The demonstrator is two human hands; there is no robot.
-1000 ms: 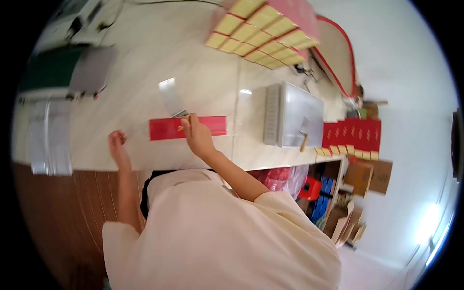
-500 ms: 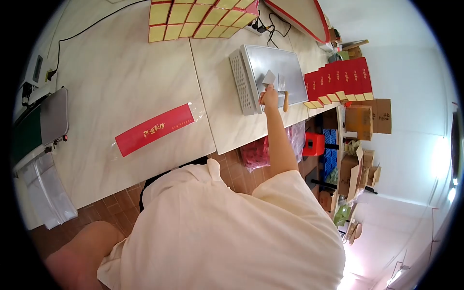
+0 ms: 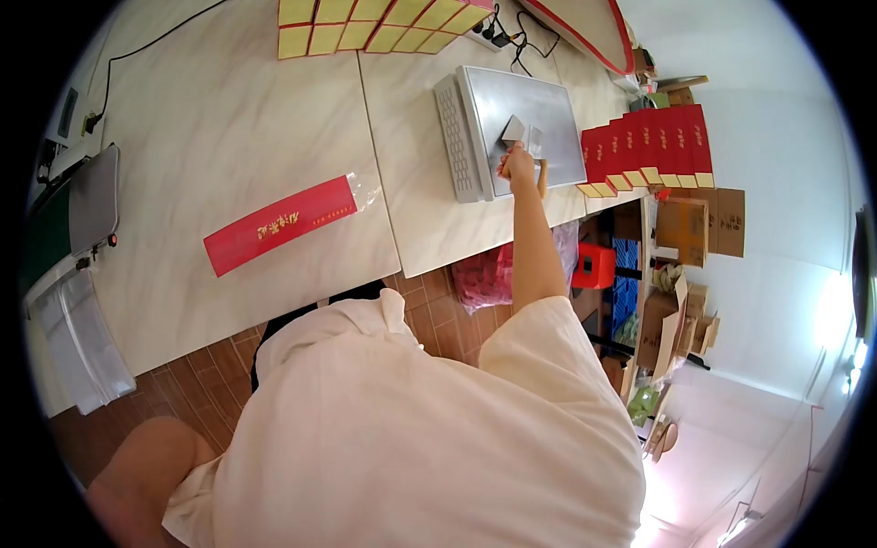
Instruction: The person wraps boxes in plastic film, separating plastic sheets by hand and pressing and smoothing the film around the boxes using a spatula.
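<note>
My right hand [image 3: 517, 165] reaches out over a grey metal box with a flat, shiny top plate [image 3: 557, 105]. Its fingers are closed around a scraper with a flat metal blade [image 3: 512, 131]; the grip itself is hidden in the hand. Just beside it on the plate lies a second scraper with a wooden handle [image 3: 544, 175], partly behind the wrist. A long red box with gold lettering [image 3: 279, 226], in a clear plastic sleeve, rests on the table nearer to me. At the lower left only part of my left arm shows; that hand is out of view.
Red and yellow boxes [image 3: 384, 23] are stacked at the far edge of the marble-patterned table [image 3: 228, 119]. More red boxes [image 3: 653, 146] stand right of the metal box. Clear plastic bags [image 3: 87, 342] lie at the left, near a machine [image 3: 82, 196]. Cables [image 3: 521, 41] run behind.
The view has shifted slightly. My right hand, still gripping the scraper, has moved a little over the plate, and the blade is turned at a different angle. The red box stays in place.
</note>
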